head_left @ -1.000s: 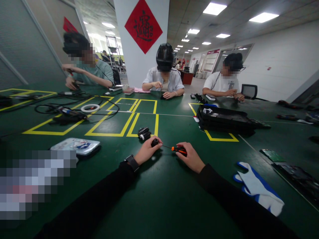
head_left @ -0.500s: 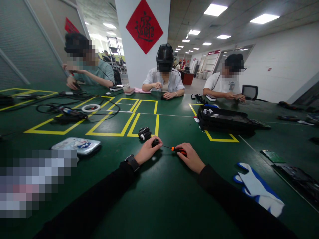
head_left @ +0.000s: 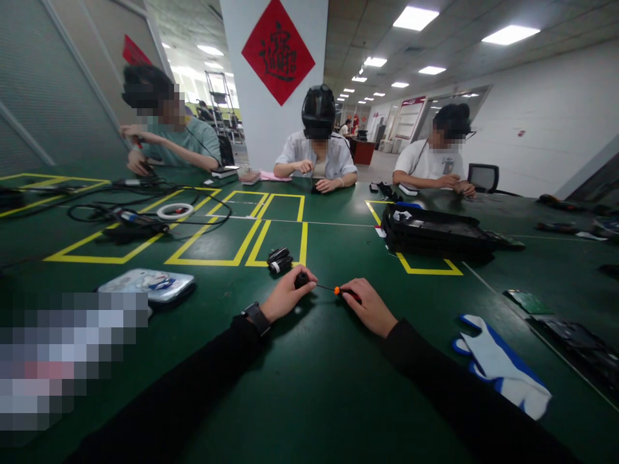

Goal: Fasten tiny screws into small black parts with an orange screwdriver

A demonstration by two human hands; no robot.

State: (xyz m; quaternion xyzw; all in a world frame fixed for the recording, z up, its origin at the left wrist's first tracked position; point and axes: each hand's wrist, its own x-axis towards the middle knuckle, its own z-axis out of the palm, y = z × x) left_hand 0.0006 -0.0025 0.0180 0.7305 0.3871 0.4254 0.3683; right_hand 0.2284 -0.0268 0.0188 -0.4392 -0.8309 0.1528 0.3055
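Observation:
My left hand (head_left: 289, 293), with a dark watch on its wrist, is closed around a small black rounded part (head_left: 302, 279); its exact kind does not show. In my right hand (head_left: 368, 303) is a screwdriver (head_left: 349, 294) with an orange and black handle, gripped between thumb and fingers. Its thin shaft points left and ends at the black part, where my left fingers partly hide the tip. Just beyond my left hand lies a small bundle of black cylindrical parts (head_left: 280, 260) on the green table (head_left: 309, 393).
A clear case (head_left: 147, 285) lies at the left, behind a blurred-out patch. Black cables (head_left: 130, 219) and a white ring (head_left: 175, 211) spread farther back. On the right are a black tray (head_left: 435, 232), a white-and-blue glove (head_left: 503, 367) and circuit boards (head_left: 529, 301). Three people sit opposite.
Both hands stay nearly in place, holding the same things. The screwdriver handle looks slightly turned in my right fingers. The whole view has shifted a little.

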